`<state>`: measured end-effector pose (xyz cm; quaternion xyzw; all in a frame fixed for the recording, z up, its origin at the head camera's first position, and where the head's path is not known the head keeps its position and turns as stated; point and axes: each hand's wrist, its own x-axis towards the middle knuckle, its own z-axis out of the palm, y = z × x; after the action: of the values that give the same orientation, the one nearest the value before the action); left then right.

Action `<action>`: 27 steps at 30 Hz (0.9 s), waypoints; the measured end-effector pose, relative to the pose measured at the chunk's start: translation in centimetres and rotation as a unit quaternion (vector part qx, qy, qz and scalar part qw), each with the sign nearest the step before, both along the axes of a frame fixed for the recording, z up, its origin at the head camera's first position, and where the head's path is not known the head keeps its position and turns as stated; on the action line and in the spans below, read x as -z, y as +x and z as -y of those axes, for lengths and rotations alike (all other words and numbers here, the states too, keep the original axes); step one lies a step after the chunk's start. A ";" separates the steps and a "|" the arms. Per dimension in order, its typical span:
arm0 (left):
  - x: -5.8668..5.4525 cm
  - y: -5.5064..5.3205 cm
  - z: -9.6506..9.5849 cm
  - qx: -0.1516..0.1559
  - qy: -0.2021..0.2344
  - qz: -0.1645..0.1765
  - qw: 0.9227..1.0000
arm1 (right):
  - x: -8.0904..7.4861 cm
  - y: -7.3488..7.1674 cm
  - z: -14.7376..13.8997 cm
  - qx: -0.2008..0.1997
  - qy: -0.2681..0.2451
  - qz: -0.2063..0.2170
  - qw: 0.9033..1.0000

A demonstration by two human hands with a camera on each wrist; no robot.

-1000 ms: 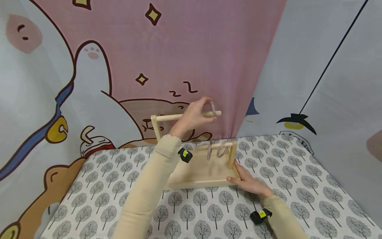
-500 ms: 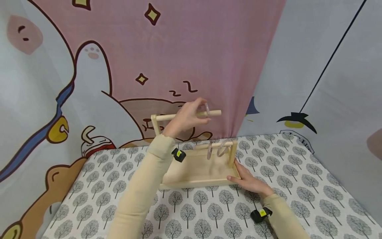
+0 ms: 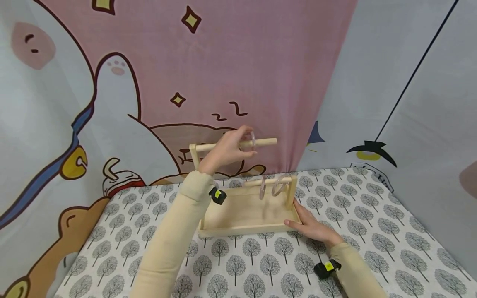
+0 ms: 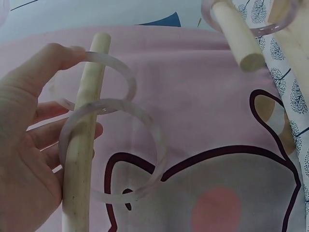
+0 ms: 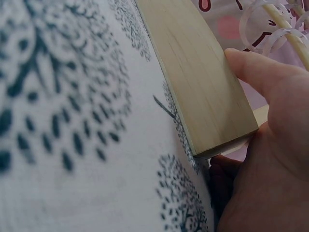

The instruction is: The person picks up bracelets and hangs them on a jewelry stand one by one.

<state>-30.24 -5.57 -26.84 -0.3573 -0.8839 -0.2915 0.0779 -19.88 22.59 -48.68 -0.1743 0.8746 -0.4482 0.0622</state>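
Observation:
My left hand (image 3: 225, 151) pinches a clear, pale pinkish bangle (image 3: 253, 140) that encircles the upper wooden rod (image 3: 266, 142) of a jewelry stand. In the left wrist view, a second bangle (image 4: 158, 150) hangs on the same rod, nearer its fixed side, beside my fingers. Two more bangles hang from the lower rod (image 3: 253, 183): one (image 3: 262, 188) seen nearly edge-on, the other (image 3: 275, 189) close to the right post. My right hand (image 3: 313, 227) grips the right front corner of the stand's tray base (image 3: 242, 229), thumb on its front rim.
A white cloth with tree prints (image 3: 234, 265) covers the table under the stand. Behind it hangs a cartoon-printed curtain (image 3: 290, 62), close to the upper rod. The stand's left post (image 3: 194, 156) carries the upper rod; its right post (image 3: 292, 192) carries the lower one.
My left hand has moved left along the upper rod, sliding the pinched bangle from near the free end toward the middle. The right hand has stayed on the tray corner.

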 end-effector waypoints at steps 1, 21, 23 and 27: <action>0.0 0.0 0.1 0.000 0.000 0.000 1.000 | 0.0 0.0 0.0 0.000 0.000 0.000 1.000; 0.8 0.4 0.6 -0.106 -0.066 -0.077 0.989 | -0.2 0.1 -0.2 0.004 0.001 0.012 1.000; 0.9 0.4 0.6 -0.113 -0.077 -0.087 0.987 | -0.3 0.1 -0.1 0.003 0.001 0.013 1.000; 0.8 0.5 0.8 -0.107 -0.054 -0.069 0.990 | -0.3 0.0 0.0 0.001 -0.001 0.012 1.000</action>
<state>-29.70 -6.36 -27.67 -0.2840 -0.9239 -0.2077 0.1504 -19.83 22.62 -48.40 -0.1678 0.8734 -0.4515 0.0723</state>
